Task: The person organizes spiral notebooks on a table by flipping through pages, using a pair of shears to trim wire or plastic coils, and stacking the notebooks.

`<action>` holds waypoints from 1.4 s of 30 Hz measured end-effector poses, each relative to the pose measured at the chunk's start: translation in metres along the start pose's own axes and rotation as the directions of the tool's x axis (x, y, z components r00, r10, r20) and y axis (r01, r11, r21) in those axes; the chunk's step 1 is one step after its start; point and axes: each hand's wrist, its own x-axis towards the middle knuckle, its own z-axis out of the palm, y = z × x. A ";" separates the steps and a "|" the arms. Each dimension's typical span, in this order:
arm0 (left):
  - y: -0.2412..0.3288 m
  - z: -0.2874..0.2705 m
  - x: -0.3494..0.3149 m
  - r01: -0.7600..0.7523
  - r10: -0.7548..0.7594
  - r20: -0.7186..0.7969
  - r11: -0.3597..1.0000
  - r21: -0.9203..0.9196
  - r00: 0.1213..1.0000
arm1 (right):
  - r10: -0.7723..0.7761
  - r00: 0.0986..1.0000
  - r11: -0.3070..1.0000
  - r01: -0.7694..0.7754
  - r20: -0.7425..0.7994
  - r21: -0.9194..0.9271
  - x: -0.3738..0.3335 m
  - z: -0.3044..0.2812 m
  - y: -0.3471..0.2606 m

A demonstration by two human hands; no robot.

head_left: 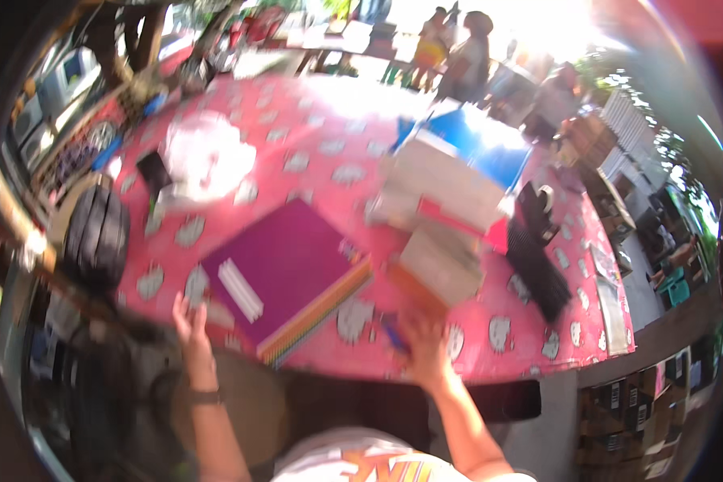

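Note:
A stack of notebooks with a purple cover (289, 265) lies tilted on the table, its lower edges orange and yellow with a spiral binding. My left hand (194, 337) hovers off its lower left corner, fingers apart and holding nothing. At the table's near edge, my right hand (427, 347) reaches forward, its fingers blurred by motion. Beside its thumb is a small blue object (394, 333), too smeared to name. Just beyond the fingertips sits a small stack of greyish-brown books or pads (440, 269). Whether the right hand grips anything is unclear.
Farther right are a pale stack of books (446, 181), blue folders (482, 145) and a long black item (538, 269). A white plastic bag (209, 157), dark phone (153, 170) and black bag (98, 233) are left. The pink patterned tablecloth (305, 173) covers the table. People (467, 60) stand behind.

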 end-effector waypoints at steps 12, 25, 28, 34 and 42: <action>0.018 0.034 -0.104 0.682 -0.613 0.315 0.704 -0.198 0.725 | 0.178 0.942 -0.100 -0.269 0.283 0.958 -0.020 -0.012 -0.015; 0.017 0.047 -0.102 0.599 -0.557 0.222 0.763 -0.243 0.800 | -0.148 0.901 -0.345 -0.432 0.407 0.833 -0.065 0.020 -0.086; 0.019 0.045 -0.099 0.627 -0.579 0.247 0.746 -0.225 0.777 | -0.135 0.953 0.072 -0.262 0.269 0.962 -0.056 0.029 -0.101; 0.015 0.039 -0.094 0.670 -0.613 0.280 0.709 -0.218 0.739 | -0.286 0.950 0.546 0.271 -0.127 0.793 -0.029 0.031 -0.121; 0.026 0.036 -0.087 0.681 -0.583 0.386 0.706 -0.195 0.715 | -0.329 0.889 0.697 0.456 -0.318 0.553 -0.004 0.033 -0.137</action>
